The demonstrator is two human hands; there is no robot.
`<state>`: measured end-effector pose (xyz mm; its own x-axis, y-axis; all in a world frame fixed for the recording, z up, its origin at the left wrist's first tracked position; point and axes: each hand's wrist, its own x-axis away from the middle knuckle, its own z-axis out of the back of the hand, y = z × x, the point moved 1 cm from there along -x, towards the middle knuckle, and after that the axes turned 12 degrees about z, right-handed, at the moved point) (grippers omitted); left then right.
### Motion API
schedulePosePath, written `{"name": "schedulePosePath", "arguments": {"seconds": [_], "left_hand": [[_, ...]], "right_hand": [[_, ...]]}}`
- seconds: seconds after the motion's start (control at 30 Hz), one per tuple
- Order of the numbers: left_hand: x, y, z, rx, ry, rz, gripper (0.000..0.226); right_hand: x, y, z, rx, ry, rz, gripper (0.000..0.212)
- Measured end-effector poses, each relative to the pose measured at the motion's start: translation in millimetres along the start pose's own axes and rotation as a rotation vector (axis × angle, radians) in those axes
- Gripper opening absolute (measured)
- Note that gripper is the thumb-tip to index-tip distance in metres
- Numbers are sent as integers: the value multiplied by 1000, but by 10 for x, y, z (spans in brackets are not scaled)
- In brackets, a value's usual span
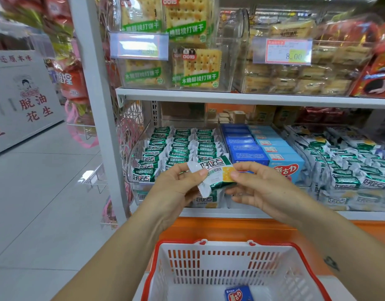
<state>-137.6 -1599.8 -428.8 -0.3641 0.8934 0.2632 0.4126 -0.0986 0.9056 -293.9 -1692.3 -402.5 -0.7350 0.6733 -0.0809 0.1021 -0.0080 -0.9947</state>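
Both the left hand and right hand pinch a green-and-white snack packet before the lower shelf's front edge, seemingly inspecting it; next, lowering it into the basket.

A shop aisle floored in pale, glossy tiles that catch soft reflections of light. A white metal shelving unit fills the view. Its upright post runs top to bottom, and the upper shelf board carries clear plastic bins, one with a price tag clipped to its front. Under the lower shelf edge runs an orange base panel. At far left stands a white cabinet printed with red characters.
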Motion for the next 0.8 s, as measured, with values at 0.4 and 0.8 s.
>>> {"name": "schedulePosePath", "arguments": {"seconds": [0.4, 0.8], "left_hand": [[-14, -25, 55, -154, 120, 2, 14], [116, 52, -31, -229, 123, -247, 19]], "right_hand": [[-1, 58, -45, -34, 35, -22, 51], [51, -168, 76, 478, 131, 285, 18]]}}
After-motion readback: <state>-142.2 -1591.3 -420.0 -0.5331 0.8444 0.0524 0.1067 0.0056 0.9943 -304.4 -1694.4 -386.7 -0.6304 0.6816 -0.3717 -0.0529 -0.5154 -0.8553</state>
